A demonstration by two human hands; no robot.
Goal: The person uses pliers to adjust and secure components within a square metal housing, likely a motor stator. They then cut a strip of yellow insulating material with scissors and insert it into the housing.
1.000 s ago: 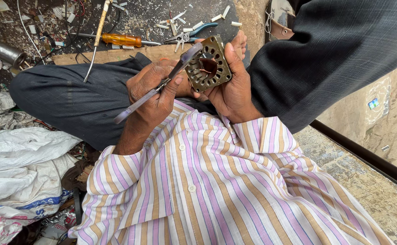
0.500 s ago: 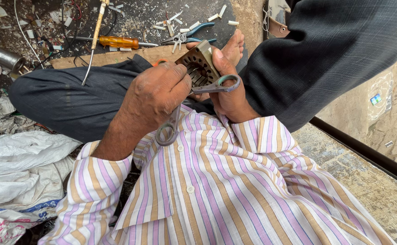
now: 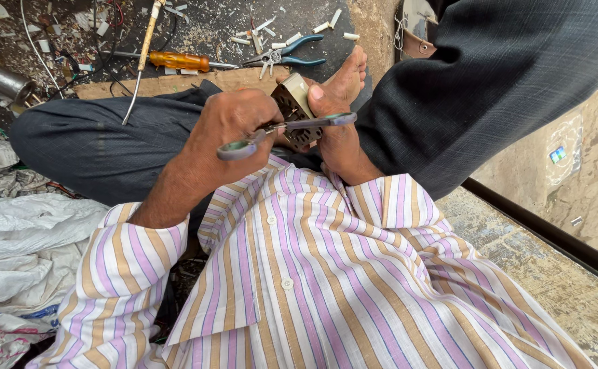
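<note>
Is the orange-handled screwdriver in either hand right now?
No, the screwdriver lies on the ground, while the left hand holds scissors.

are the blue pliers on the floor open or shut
Open. The blue pliers lie flat on the dark floor with their two handles spread apart toward the right and the jaws slightly parted, beside the orange screwdriver.

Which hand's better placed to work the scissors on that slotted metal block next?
Left, probably. The left hand grips the scissors, which lie right against the slotted metal block. The right hand is occupied holding that block.
</note>
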